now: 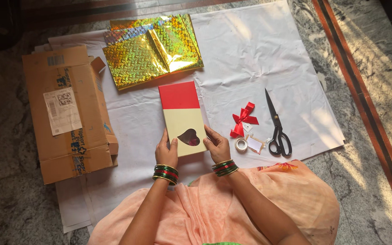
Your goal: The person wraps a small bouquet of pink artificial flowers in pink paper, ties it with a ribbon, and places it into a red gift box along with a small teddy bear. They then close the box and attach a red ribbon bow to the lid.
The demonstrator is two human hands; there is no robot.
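Observation:
A flat red and cream box [182, 115] with a heart-shaped window lies on a white paper sheet [259, 54] on the floor. My left hand [166, 152] grips its near left edge. My right hand [216, 144] grips its near right edge, thumb close to the heart window. Both wrists wear green, red and gold bangles. A sheet of gold holographic wrapping foil [150, 47] lies folded just beyond the box.
A flattened cardboard carton [66, 113] lies at the left. To the right of the box are a red ribbon bow [242, 119], a tape roll [241, 144], a small tag [255, 144] and black scissors [276, 124]. Marble floor surrounds the sheet.

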